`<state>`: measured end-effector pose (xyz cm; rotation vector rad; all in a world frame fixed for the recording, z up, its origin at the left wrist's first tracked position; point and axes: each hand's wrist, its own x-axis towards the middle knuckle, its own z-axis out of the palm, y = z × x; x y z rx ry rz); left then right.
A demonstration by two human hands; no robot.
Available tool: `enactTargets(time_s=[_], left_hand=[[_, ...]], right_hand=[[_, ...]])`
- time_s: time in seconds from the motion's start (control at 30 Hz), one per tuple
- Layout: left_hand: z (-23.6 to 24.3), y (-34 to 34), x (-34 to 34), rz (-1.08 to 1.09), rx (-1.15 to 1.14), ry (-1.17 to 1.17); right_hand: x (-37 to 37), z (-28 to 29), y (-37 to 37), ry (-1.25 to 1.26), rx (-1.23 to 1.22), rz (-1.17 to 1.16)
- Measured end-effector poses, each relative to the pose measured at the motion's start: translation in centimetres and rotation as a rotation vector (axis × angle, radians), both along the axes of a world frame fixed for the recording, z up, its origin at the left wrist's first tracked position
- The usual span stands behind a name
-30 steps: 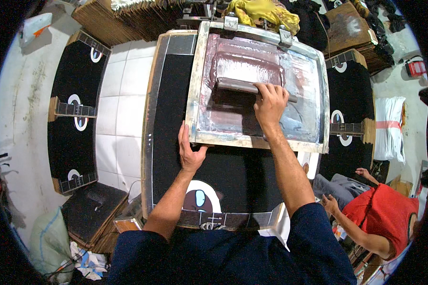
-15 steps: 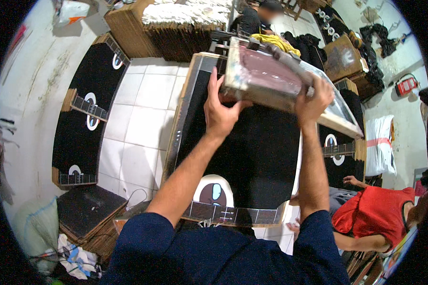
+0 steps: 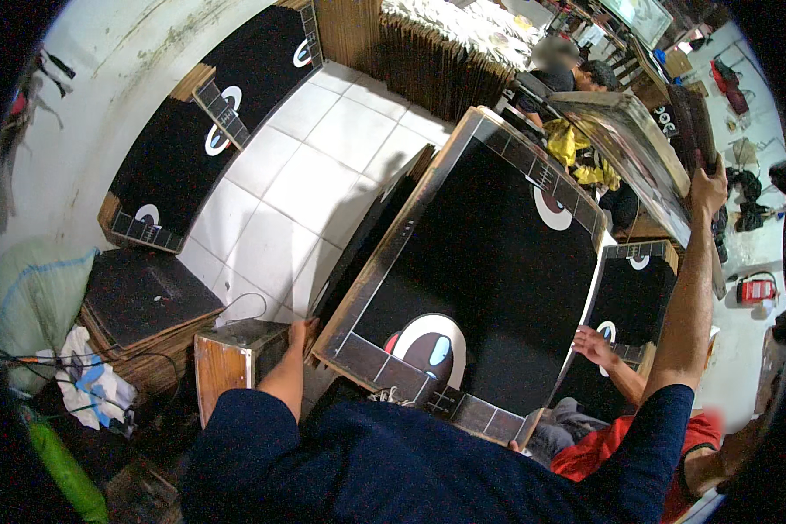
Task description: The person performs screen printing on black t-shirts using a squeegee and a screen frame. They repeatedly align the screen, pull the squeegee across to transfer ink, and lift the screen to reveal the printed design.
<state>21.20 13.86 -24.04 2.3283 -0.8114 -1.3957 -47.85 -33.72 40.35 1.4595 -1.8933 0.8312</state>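
Observation:
In front of me lies a large black sheet on a wooden-edged board, with a printed brown-and-white eye near me and another eye at the far end. At the far right a wooden-framed printing screen stands tilted up over the board's far edge. My right hand is closed on its raised edge, beside a dark brown panel. Low on the left, my left hand is by the board's near corner and a wooden box; its fingers are mostly hidden.
A person in red reaches a hand to the sheet's right edge. Similar black printed sheets lie along the left wall, others at right. Cardboard stacks stand at the back, where another person sits. White floor tiles run along the left.
The screen has swung up and away to the right with my right hand, uncovering the far eye. My left hand has come off it, back toward the lower left. My view has turned.

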Motion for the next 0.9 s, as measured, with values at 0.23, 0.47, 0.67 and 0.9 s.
enactTargets(time_s=[0.23, 0.47, 0.67, 0.9], left_hand=[[-1.7, 3.1, 0.8, -0.015, 0.160, -0.167], [4.1, 3.7, -0.7, -0.142, -0.290, -0.619], [5.3, 4.3, 0.7, -0.062, 0.010, -0.504], [14.2, -5.0, 0.2, 0.015, -0.861, -0.621]], right_hand=[[-3.2, 0.4, -3.4, 0.030, 0.095, 0.006], [-2.4, 1.4, -3.1, 0.011, 0.072, 0.025], [-0.5, 1.8, -2.5, -0.008, 0.069, -0.027], [2.2, 2.1, -1.1, -0.023, 0.068, 0.018]])
